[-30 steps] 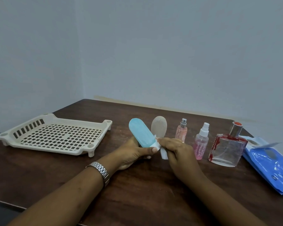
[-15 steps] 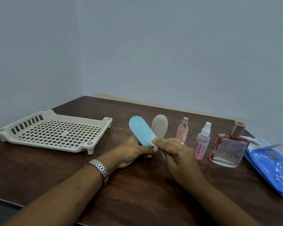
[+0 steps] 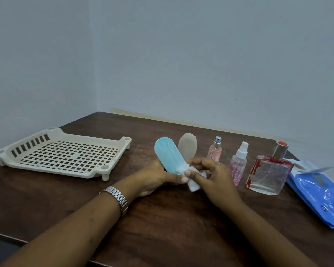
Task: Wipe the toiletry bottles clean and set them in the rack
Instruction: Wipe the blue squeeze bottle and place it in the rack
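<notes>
**Fig. 1. Blue bottle under the wipe, rack to the left**

Nearest us, the left hand (image 3: 155, 178) grips the blue bottle (image 3: 167, 156) by its lower end, thumb across the front. The right hand (image 3: 216, 179) pinches a white wipe (image 3: 193, 186) against that same end. The bottle's long axis leans up and away to the left, so we judge the next stroke should run from base toward the rounded top. Just behind stands a beige bottle (image 3: 188, 147). Farther left, the rack (image 3: 66, 155) shows 0 bottles and lies nearer the left hand.
</notes>
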The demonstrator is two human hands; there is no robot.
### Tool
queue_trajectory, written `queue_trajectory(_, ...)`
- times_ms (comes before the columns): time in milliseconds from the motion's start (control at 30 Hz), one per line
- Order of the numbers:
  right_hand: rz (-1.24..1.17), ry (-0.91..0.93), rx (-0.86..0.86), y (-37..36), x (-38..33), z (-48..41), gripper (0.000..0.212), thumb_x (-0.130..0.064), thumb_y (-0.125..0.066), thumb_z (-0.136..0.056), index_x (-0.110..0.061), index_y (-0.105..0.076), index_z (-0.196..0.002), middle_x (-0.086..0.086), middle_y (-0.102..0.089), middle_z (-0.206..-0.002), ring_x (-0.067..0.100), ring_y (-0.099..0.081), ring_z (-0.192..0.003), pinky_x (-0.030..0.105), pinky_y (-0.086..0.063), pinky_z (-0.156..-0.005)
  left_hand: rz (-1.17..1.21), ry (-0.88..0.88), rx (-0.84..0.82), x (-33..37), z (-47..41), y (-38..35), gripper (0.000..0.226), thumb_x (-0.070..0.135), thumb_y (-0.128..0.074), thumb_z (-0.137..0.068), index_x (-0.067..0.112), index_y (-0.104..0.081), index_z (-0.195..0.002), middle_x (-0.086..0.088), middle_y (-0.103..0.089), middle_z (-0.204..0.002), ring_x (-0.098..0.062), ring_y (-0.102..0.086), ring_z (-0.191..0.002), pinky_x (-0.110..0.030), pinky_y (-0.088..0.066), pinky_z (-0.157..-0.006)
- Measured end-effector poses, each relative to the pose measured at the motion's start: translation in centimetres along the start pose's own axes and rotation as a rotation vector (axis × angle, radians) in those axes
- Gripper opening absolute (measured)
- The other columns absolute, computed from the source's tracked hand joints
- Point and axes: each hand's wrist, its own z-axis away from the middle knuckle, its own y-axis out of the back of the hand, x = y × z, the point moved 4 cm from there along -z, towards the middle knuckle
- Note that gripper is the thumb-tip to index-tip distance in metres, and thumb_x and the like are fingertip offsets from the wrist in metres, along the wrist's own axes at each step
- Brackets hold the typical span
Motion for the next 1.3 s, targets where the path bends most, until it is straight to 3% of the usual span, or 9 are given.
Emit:
queue_trajectory(133,-0.023,-0.037,0.040,0.0,0.0,0.2,0.006,-0.020,-0.069,-0.082,-0.024,-0.067,-0.087,-0.015,-0.066,-0.084,-0.005,-0.061,-0.082,0.010,-0.048,-0.063,-0.038,0.010,-0.019,0.2,0.2,-0.3,0.039,-0.008,-0.069,-0.077,0.009,-0.060,-0.112,-0.008,-0.070,-0.106,-0.018,-0.068,-0.098,-0.028,-0.055,-0.083)
queue_trajectory(300,0.148,0.147,0.056,-0.6,-1.1,0.9,0.012,-0.014,-0.070,-0.081,-0.022,-0.071,-0.089,-0.015,-0.066,-0.087,-0.002,-0.061,-0.084,0.010,-0.049,-0.071,-0.064,0.037,-0.007,0.1,0.1,-0.2,0.040,-0.008,-0.072,-0.075,0.006,-0.060,-0.111,-0.011,-0.069,-0.105,-0.021,-0.066,-0.099,-0.032,-0.055,-0.086)
queue_trajectory(467,0.074,-0.012,0.154,0.3,0.1,-0.3,0.012,-0.012,-0.068,-0.082,-0.021,-0.070,-0.090,-0.014,-0.066,-0.085,-0.008,-0.057,-0.085,0.004,-0.044,-0.065,-0.098,0.067,-0.051,0.4,0.3,-0.6,0.045,-0.009,-0.070,-0.077,0.021,-0.056,-0.108,-0.001,-0.066,-0.106,-0.011,-0.064,-0.098,-0.020,-0.054,-0.076)
queue_trajectory(667,0.051,0.018,0.128,-0.6,-0.9,0.7,0.014,-0.015,-0.069,-0.081,-0.023,-0.070,-0.093,-0.024,-0.061,-0.087,-0.013,-0.056,-0.090,0.004,-0.046,-0.068,-0.026,0.047,-0.061,0.5,0.3,-0.3,0.039,-0.011,-0.065,-0.080,0.011,-0.056,-0.111,-0.008,-0.068,-0.103,-0.014,-0.068,-0.093,-0.025,-0.056,-0.078)
queue_trajectory(800,0.042,-0.075,0.155,0.0,-0.1,0.0,0.015,-0.016,-0.068,-0.082,-0.016,-0.072,-0.096,-0.015,-0.065,-0.086,-0.007,-0.059,-0.079,0.004,-0.045,-0.063,-0.054,0.038,-0.049,0.4,0.1,-0.4,0.044,-0.011,-0.067,-0.078,0.013,-0.056,-0.113,-0.008,-0.066,-0.108,-0.017,-0.065,-0.099,-0.028,-0.056,-0.083)
queue_trajectory(933,0.058,-0.012,0.142,-0.6,-0.7,0.6,0.016,-0.016,-0.069,-0.082,-0.019,-0.072,-0.097,-0.020,-0.063,-0.089,-0.007,-0.059,-0.085,0.006,-0.048,-0.070,-0.043,0.036,-0.058,0.5,0.2,-0.4,0.039,-0.011,-0.066,-0.079,0.008,-0.056,-0.111,-0.007,-0.066,-0.097,-0.009,-0.067,-0.082,-0.020,-0.053,-0.066)
queue_trajectory(1167,0.002,-0.044,0.142,-0.1,-0.3,0.2,0.013,-0.013,-0.068,-0.083,-0.023,-0.070,-0.091,-0.025,-0.061,-0.083,-0.016,-0.057,-0.082,0.003,-0.045,-0.063,-0.104,0.055,-0.064,0.7,0.3,-0.7,0.042,-0.008,-0.068,-0.078,0.015,-0.055,-0.111,-0.003,-0.065,-0.102,-0.010,-0.065,-0.089,-0.020,-0.053,-0.069)
queue_trajectory(1300,0.006,-0.007,0.103,-0.4,-0.5,0.5,0.013,-0.016,-0.069,-0.082,-0.025,-0.070,-0.092,-0.019,-0.065,-0.088,-0.007,-0.059,-0.087,0.007,-0.048,-0.065,-0.098,0.049,-0.070,0.8,0.4,-0.8,0.036,-0.009,-0.066,-0.080,0.014,-0.056,-0.105,-0.001,-0.066,-0.091,-0.003,-0.068,-0.074,-0.017,-0.051,-0.063)
